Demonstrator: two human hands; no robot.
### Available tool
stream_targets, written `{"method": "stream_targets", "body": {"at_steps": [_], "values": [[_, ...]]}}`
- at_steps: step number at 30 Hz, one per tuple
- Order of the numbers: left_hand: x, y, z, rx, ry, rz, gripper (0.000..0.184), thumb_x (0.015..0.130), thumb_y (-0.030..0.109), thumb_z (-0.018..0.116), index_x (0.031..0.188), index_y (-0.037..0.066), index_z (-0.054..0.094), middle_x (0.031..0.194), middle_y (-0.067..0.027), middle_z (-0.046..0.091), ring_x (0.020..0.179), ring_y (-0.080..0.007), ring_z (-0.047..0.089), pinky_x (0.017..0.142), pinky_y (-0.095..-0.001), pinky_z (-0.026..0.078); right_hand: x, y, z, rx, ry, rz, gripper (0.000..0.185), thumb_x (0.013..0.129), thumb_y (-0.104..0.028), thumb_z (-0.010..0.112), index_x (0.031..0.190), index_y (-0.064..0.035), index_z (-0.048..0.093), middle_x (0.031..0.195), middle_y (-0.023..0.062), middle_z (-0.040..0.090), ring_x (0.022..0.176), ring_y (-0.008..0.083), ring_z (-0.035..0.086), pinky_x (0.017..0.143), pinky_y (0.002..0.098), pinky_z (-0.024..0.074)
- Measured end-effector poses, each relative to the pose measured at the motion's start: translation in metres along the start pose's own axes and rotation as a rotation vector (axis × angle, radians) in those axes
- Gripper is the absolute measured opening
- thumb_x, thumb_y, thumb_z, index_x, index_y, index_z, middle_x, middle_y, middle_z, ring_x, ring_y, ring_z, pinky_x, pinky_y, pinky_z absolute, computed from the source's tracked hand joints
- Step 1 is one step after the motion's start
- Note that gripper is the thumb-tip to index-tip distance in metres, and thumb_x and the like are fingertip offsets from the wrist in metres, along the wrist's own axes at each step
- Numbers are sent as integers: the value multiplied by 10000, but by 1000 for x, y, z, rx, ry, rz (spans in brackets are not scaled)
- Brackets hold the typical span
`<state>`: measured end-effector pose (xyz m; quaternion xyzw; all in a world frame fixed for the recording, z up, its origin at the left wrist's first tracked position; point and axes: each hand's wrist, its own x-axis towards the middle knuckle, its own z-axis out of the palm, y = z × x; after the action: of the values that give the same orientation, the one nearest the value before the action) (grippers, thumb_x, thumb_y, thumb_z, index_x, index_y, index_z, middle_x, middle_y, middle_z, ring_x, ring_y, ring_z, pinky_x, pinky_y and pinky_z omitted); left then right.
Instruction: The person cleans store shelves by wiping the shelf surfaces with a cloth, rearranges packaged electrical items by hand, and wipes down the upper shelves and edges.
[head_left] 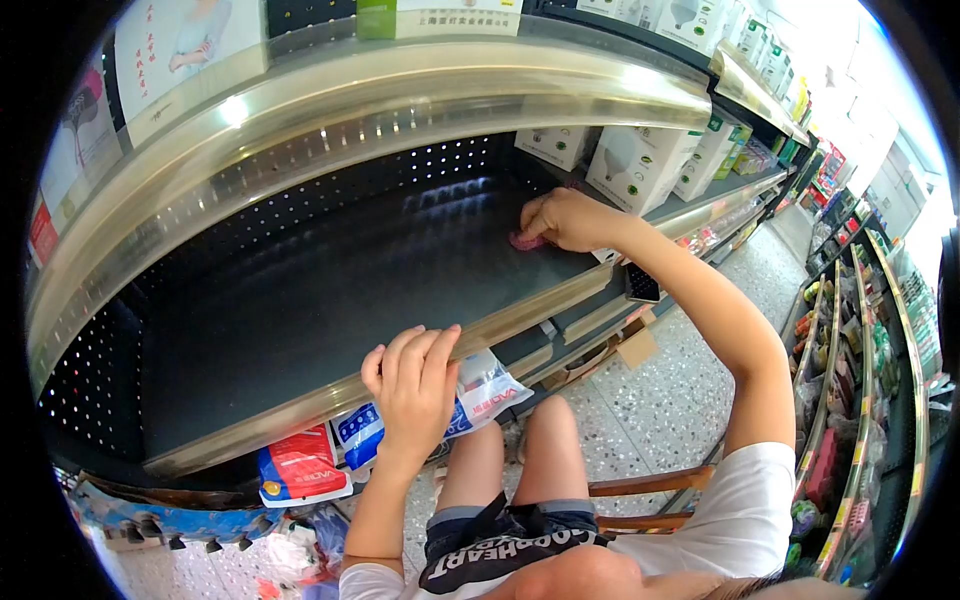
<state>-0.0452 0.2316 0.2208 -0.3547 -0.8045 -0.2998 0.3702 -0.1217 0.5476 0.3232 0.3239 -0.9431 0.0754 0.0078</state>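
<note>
A dark metal shelf [330, 290] with a clear plastic strip [270, 414] along its front edge lies before me. On the shelf's right part, my right hand [565, 218] is closed on a pink cloth [526, 240] pressed against the surface. My left hand [412, 375] rests on the front strip, its fingers hooked over the edge. Just under that hand hang a blue and white packet [485, 392] and a red packet [305, 465]. White boxes with a bulb picture [637, 165] stand beyond my right hand.
An upper shelf with its own plastic strip [400, 95] arches over the work area. A wooden stool [650, 483] is beside my legs. Across the speckled floor [640, 410], another rack [850, 400] holds many goods. Lower shelves and cardboard [637, 347] sit below.
</note>
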Motion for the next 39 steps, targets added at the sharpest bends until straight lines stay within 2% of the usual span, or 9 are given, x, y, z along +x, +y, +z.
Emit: {"method": "stream_targets", "body": {"at_steps": [8,21,29,39], "values": [[0,1,0,12,-4,-2,520,688,84,780,1185,123,629,1090,-44,597,1116,-237,550,1017,-449,289,-30,-31,-16,85,-107,1,280,772,41,617,1015,-53,721,927,92,668,862,284,644,753,358,495],[0,0,1,20,-1,2,520,676,92,790,1170,134,633,1079,-33,600,1111,-232,551,1005,-447,290,-28,-20,-25,360,-302,47,277,787,-9,668,1054,-47,731,954,79,685,858,201,648,752,304,489],[1,0,0,33,-5,9,504,686,105,785,1167,125,638,1074,-28,604,1101,-231,555,1002,-444,287,-27,-28,-10,371,-150,-13,237,799,-10,649,1017,-45,734,932,88,678,853,224,652,762,317,492],[0,-1,2,43,4,9,495,690,120,785,1164,132,643,1053,-23,611,1085,-227,564,1000,-437,283,-4,-23,16,177,195,67,225,788,-22,645,992,-56,734,914,151,678,868,330,650,785,392,504]]}}
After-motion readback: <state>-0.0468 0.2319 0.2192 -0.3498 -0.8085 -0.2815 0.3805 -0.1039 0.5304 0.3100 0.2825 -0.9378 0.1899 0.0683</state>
